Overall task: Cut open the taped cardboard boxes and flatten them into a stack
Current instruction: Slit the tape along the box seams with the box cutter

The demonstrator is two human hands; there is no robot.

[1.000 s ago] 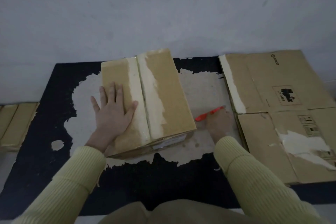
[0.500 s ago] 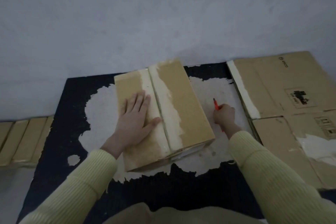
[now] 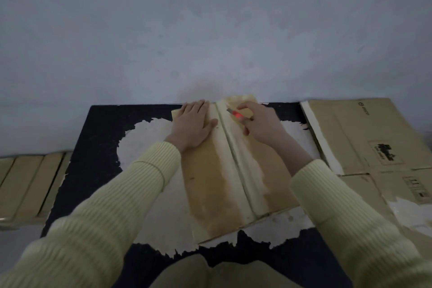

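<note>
Cardboard box (image 3: 210, 194) lies closed on the black mat (image 3: 93, 147), lengthwise away from the person. Its brown top is worn pale along the taped centre seam (image 3: 236, 166). Left hand (image 3: 192, 124) lies flat on the far left flap, fingers straight and together, thumb spread toward the seam. Right hand (image 3: 261, 124) is curled tight around a red utility knife (image 3: 237, 114), whose tip is near the seam's far end; contact cannot be confirmed.

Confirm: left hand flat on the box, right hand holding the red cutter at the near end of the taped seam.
Not quite. The head view shows the right hand holding the red cutter at the far end of the taped seam. The left hand is flat on the box.
</note>
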